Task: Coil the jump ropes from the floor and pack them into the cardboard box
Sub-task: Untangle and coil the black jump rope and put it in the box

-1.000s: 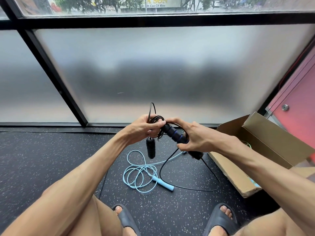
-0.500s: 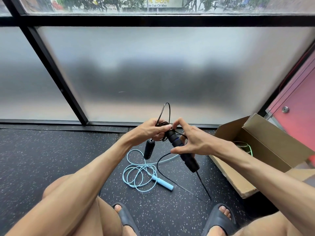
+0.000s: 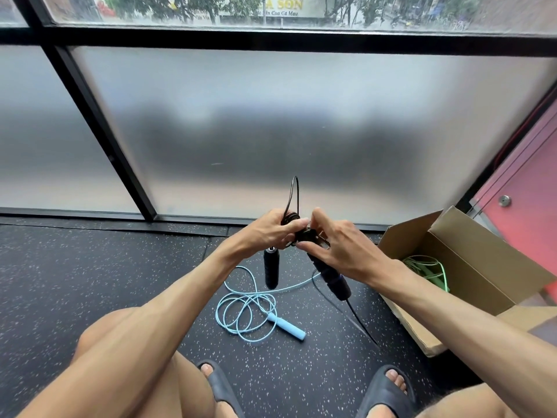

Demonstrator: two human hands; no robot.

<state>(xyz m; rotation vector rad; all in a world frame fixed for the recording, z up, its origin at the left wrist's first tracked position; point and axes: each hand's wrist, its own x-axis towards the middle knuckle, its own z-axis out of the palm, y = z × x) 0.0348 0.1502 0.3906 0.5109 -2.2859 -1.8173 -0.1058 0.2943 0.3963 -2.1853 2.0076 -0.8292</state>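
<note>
Through the clear strip of window above your hands, a street sign (image 3: 281, 6) reads "SON" in large yellow letters, with a smaller line beneath that appears to read "Cua Ca Mau"; the rest is too small to read. Your left hand (image 3: 265, 232) and right hand (image 3: 343, 251) meet in front of you, fingertips nearly touching, both gripping the black jump rope (image 3: 290, 218). The left hand's fingers are curled round the bundled coil, from which a narrow loop stands upright above the knuckles. One black handle (image 3: 271, 271) hangs straight down just below the left hand. The right hand's thumb and fingers close on the cord at the top of the second handle (image 3: 334, 279), which slants down and away beneath the right palm; a loose length of cord trails from its lower end toward the floor (image 3: 90, 282). Below and between the two hands, a light blue jump rope (image 3: 247, 307) lies on the floor in loose loops, well apart from both hands. To the right of the right hand stands the open cardboard box (image 3: 470, 267), with a green rope (image 3: 428, 268) coiled inside.
</note>
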